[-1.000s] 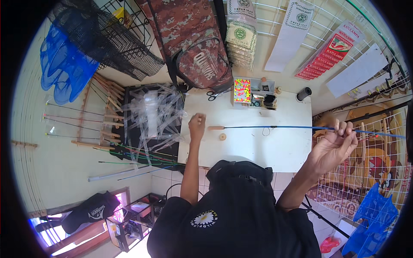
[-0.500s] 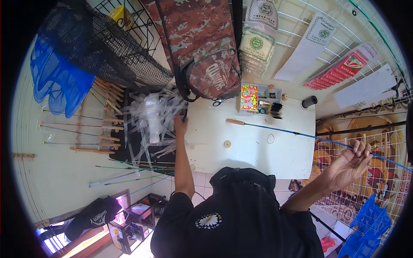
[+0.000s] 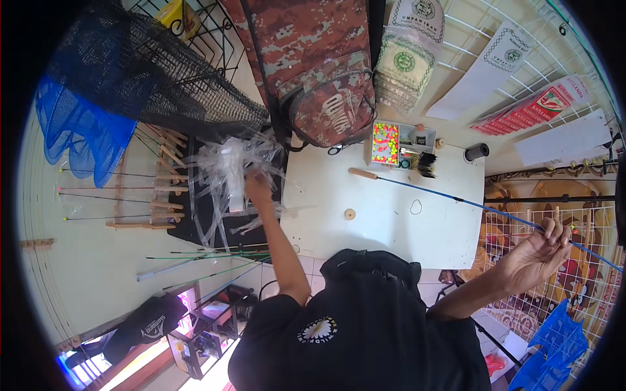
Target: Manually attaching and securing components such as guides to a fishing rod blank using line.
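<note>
My right hand (image 3: 542, 253) is closed around a thin blue fishing rod (image 3: 430, 190), well up the shaft on the right. The rod's tan handle (image 3: 362, 173) lies over the white tabletop (image 3: 326, 234). On the left, my left hand (image 3: 258, 188) reaches into a tangled pile of clear plastic strips (image 3: 215, 186). Its fingers are blurred and partly hidden among the strips, beside a whitish upright piece in the middle of the pile. Near the table's centre lie a small round wooden disc (image 3: 350, 214) and a thin loop (image 3: 416, 206).
A tray (image 3: 385, 160) of bright floats and small parts stands at the table's back, beside a black cylinder (image 3: 476, 152). A camouflage bag (image 3: 326, 78) hangs above. Black netting (image 3: 163, 78) hangs at left; several thin rods (image 3: 208, 254) jut out below the pile.
My left hand has moved left, from the pile's right edge further into the plastic strips. My right hand keeps its hold on the rod; the view has shifted slightly.
</note>
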Motion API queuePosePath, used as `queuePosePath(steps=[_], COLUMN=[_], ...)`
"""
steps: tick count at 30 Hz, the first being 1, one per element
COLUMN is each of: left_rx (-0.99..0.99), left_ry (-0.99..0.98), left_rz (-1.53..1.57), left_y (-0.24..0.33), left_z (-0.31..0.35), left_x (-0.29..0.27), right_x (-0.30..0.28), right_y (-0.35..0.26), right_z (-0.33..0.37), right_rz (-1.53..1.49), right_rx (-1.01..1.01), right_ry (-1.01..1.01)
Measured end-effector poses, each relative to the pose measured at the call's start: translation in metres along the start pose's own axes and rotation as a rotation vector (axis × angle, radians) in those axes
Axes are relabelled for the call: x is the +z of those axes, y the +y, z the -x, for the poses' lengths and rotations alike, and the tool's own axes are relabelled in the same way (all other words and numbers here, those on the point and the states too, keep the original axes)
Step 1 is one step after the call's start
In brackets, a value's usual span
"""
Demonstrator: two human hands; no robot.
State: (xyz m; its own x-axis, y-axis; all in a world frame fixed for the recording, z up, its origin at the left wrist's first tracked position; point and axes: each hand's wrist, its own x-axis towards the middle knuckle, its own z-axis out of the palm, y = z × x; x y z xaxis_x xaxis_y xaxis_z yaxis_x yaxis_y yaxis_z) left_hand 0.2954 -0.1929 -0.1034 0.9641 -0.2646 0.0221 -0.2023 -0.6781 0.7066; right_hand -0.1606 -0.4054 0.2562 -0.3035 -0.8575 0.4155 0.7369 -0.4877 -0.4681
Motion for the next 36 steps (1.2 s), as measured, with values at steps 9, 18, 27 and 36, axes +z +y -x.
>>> queuePosePath(steps=[9,18,27,36], left_rx=[-0.434,0.113,-0.113,-0.247], left_ry=[-0.606,-0.168,-0.293,-0.370], left_rz=[0.076,-0.012,-0.047,0.189], left_y=[0.008,-0.025,-0.020,0.006], left_z=[0.099,0.025,-0.003,0.065], left_x=[0.020,0.010,0.022,0.018], right_x=[-0.010,-0.012,-0.015,-0.021], right_y=[-0.008,-0.012,-0.018,-0.024], right_z=[-0.001,0.004,0.005,0.004], right_rz=[0.006,0.103,-0.019,-0.154], right_rx=[-0.006,-0.036,-0.038,0.063], right_ry=[-0.017,0.032,0.010,0.003])
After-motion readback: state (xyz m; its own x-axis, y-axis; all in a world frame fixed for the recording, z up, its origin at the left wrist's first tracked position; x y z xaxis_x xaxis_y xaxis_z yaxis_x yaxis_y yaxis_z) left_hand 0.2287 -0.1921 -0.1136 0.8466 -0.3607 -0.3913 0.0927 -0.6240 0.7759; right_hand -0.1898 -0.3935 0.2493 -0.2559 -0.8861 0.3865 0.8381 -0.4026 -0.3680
